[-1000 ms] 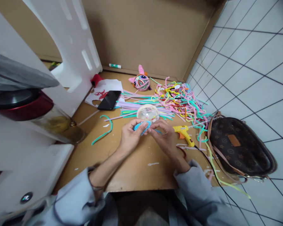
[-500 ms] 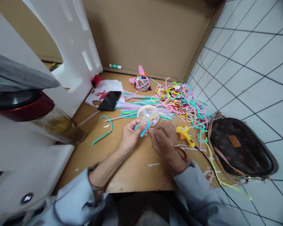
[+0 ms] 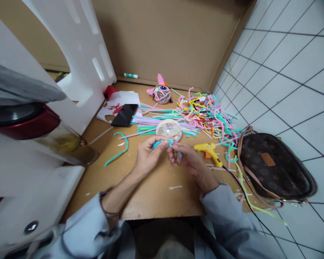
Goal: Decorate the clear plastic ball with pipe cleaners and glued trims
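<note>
Between thumb and fingers, my left hand [image 3: 148, 154] pinches a blue pipe cleaner [image 3: 157, 144] that is bent into a compact shape. My right hand [image 3: 185, 154] is closed on the other end of the same blue piece, and a bit of blue shows below its fingers. The fingertips of both hands nearly meet. Just beyond them sits a clear round plastic shell [image 3: 169, 130] with a pale rim and small coloured bits inside. A yellow glue gun [image 3: 211, 153] lies right of my right hand.
Straight pipe cleaners [image 3: 145, 127] lie behind the shell, beside a tangled heap [image 3: 207, 111]. A pink decorated ball [image 3: 161, 94] stands at the back. A phone [image 3: 125, 115] rests on paper. At right is a brown handbag [image 3: 277, 167]; at left, a glass bottle [image 3: 72, 142].
My right hand has turned and come in closer to the left, its fingers now on the blue piece. The blue piece has tilted flatter in my left hand.
</note>
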Demonstrator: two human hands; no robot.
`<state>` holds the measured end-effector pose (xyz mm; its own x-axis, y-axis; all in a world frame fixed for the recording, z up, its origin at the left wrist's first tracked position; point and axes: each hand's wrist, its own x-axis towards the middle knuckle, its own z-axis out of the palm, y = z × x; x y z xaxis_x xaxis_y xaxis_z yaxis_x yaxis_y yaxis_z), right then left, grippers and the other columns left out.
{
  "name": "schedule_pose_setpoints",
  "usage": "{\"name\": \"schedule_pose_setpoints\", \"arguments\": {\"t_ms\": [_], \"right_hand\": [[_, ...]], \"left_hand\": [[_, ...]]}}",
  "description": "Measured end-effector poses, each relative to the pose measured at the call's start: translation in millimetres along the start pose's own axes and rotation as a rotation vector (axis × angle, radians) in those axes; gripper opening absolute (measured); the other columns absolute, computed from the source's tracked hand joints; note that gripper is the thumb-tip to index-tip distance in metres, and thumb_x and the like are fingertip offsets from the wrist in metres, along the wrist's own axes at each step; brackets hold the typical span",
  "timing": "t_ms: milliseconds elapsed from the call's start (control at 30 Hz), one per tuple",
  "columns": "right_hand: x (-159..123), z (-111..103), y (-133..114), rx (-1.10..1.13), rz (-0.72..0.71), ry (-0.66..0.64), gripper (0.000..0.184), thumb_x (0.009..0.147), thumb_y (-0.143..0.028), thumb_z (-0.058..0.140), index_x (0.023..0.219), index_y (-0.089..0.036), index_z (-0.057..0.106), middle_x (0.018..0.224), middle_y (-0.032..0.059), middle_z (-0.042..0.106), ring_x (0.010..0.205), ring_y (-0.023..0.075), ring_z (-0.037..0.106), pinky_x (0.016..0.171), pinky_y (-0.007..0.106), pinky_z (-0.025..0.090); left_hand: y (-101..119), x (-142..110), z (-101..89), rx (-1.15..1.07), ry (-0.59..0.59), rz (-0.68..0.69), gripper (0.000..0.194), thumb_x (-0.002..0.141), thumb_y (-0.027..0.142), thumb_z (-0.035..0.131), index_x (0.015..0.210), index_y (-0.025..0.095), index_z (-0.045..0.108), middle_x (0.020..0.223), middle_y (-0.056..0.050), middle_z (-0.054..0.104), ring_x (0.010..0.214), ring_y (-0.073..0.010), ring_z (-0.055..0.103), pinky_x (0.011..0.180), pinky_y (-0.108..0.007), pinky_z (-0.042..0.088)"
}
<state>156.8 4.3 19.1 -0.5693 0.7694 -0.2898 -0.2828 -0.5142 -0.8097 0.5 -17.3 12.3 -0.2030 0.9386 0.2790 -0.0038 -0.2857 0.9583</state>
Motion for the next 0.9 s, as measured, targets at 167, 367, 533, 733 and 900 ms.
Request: {"name": "schedule_pose_setpoints", "arguments": {"t_ms": [167, 367, 533, 733, 900], "right_hand": [[0, 2, -2, 0.049, 0.047, -0.029, 0.023, 0.06, -0.03, 0.079, 0.071, -0.016, 0.065, 0.056, -0.0032, 0.059, 0.046, 0.0074, 0.048, 0.042, 0.019, 0.034], [-1, 11, 7, -0.157, -0.28, 0.174, 0.018, 0.065, -0.031, 0.072, 0.063, -0.02, 0.058, 0.05, -0.0063, 0.05, 0.045, 0.0077, 0.039, 0.047, 0.023, 0.031], [-5, 16, 13, -0.777, -0.817, 0.401, 0.008, 0.073, -0.022, 0.063, 0.065, -0.022, 0.062, 0.061, -0.0029, 0.055, 0.057, 0.0118, 0.045, 0.057, 0.028, 0.036], [-4, 13, 13, -0.863, -0.817, 0.377, 0.01, 0.081, -0.024, 0.06, 0.073, -0.022, 0.065, 0.066, -0.001, 0.061, 0.06, 0.013, 0.052, 0.059, 0.028, 0.041], [-6, 14, 7, -0.681, -0.659, 0.358, 0.008, 0.073, -0.027, 0.07, 0.078, -0.021, 0.068, 0.069, -0.0005, 0.064, 0.062, 0.0135, 0.055, 0.061, 0.028, 0.044]], "left_hand": [[0, -1, 0.0, -0.004, -0.044, -0.012, 0.023, 0.072, 0.042, 0.079, 0.075, 0.019, 0.075, 0.069, -0.002, 0.07, 0.062, -0.0128, 0.057, 0.063, -0.024, 0.046], [2, 0, 3.2, -0.063, 0.005, -0.115, 0.034, 0.065, 0.05, 0.081, 0.071, 0.017, 0.073, 0.065, -0.001, 0.067, 0.059, -0.0122, 0.052, 0.059, -0.025, 0.043], [-1, 1, 5.7, -0.189, -0.005, -0.195, 0.043, 0.06, 0.057, 0.083, 0.071, 0.017, 0.071, 0.065, -0.001, 0.067, 0.058, -0.0115, 0.051, 0.058, -0.024, 0.043], [-4, 3, 4.9, -0.257, -0.001, -0.216, 0.042, 0.059, 0.054, 0.085, 0.072, 0.016, 0.071, 0.066, -0.001, 0.066, 0.058, -0.0102, 0.05, 0.059, -0.022, 0.042], [-6, 5, 2.6, -0.161, 0.01, -0.175, 0.039, 0.063, 0.053, 0.083, 0.073, 0.017, 0.072, 0.066, -0.001, 0.067, 0.057, -0.0111, 0.05, 0.059, -0.024, 0.043]]}}
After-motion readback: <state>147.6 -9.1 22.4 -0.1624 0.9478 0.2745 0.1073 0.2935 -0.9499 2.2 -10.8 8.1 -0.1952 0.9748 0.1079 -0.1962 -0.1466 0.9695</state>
